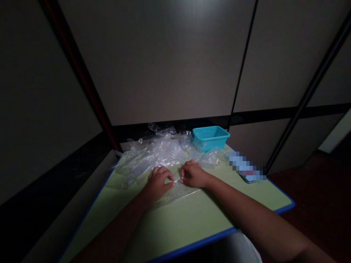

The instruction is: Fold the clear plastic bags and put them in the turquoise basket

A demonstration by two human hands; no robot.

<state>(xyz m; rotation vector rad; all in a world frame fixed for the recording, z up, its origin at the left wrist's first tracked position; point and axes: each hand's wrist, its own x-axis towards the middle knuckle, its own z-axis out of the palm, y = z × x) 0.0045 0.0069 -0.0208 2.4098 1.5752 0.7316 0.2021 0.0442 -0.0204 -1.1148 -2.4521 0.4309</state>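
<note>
Over the middle of the table, my left hand [159, 183] pinches with thumb and index finger at the edge of a clear plastic bag [177, 195]. Close on its right, my right hand [195, 174] pinches the same edge, a short gap from the left fingertips. A thin whitish strip shows between the two pinches. The bag lies flat on the table under both hands, and its outline is faint in the dim light. Behind my hands spreads a heap of crumpled clear plastic bags [164, 149].
A turquoise plastic basket [212, 143] stands at the back right of the light green table [175, 233], which has a blue edge. A phone-like flat object [246, 168], partly blurred out, lies at the right. Large panelled doors [175, 73] rise right behind the table.
</note>
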